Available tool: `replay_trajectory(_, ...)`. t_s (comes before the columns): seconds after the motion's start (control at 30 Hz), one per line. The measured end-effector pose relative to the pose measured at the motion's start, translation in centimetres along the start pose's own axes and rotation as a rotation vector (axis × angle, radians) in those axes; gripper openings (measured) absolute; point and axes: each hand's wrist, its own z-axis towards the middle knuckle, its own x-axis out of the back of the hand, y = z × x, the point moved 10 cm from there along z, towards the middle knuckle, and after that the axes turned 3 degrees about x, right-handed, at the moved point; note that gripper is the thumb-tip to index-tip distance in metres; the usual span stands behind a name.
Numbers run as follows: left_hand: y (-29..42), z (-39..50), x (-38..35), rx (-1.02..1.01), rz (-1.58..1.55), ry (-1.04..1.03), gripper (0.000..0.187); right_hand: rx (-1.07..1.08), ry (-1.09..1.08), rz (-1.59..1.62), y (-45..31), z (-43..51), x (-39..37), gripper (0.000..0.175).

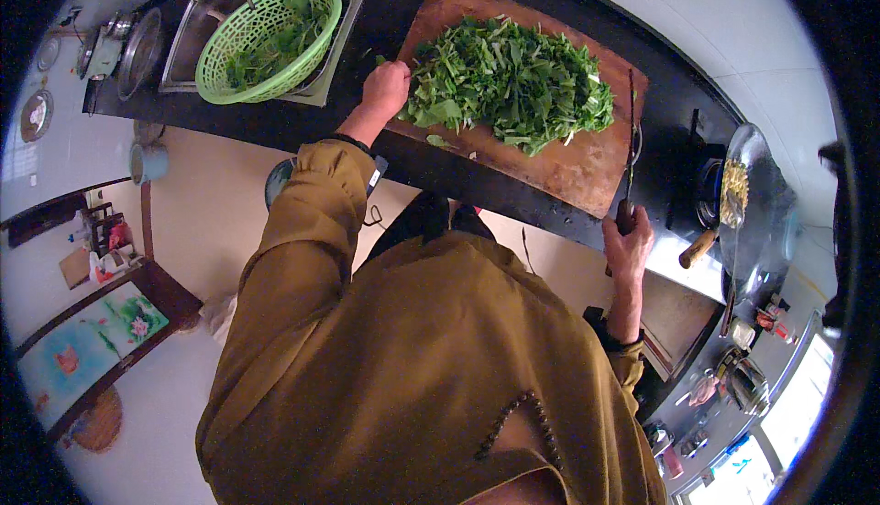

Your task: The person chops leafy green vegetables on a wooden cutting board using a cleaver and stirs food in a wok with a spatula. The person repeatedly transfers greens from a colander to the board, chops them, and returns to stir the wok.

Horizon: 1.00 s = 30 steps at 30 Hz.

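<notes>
A heap of chopped leafy greens [509, 86] covers much of a wooden cutting board [564, 174] on the dark counter. My right hand [629, 244] grips the dark handle of a kitchen knife [632, 134]. Its blade appears nearly edge-on along the right side of the board, apart from the greens. At the board's left edge is my left hand [386, 87], fingers curled, close beside the heap. What lies under those fingers is hidden. A few leaf scraps [437, 141] lie loose at the near side of the heap.
Left of the board, a green plastic basket [268, 44] with leaves in it rests over the metal sink [185, 44]. At the right, a wok [753, 209] containing yellowish food and a metal spatula sits on a stove, its wooden handle [698, 249] pointing toward me.
</notes>
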Motion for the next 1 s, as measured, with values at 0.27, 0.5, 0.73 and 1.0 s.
replay_trajectory(0.27,-0.1,-0.8,0.4,-0.051,-0.094,-0.014,0.017,0.249,-0.196,0.266,-12.4,1.9,-7.4,0.025)
replay_trajectory(0.5,-3.1,-2.3,0.7,0.015,-0.296,0.006,0.02,0.369,-0.274,0.046,-18.7,1.1,-16.5,0.019)
replay_trajectory(0.73,-3.0,-2.3,0.3,-0.03,-0.221,-0.045,0.014,0.261,-0.426,-0.267,-19.1,2.0,-23.0,0.024)
replay_trajectory(1.0,-1.9,-1.8,1.3,-0.144,-0.26,-0.02,0.012,0.202,-0.379,-0.248,-16.9,3.4,-25.0,0.025)
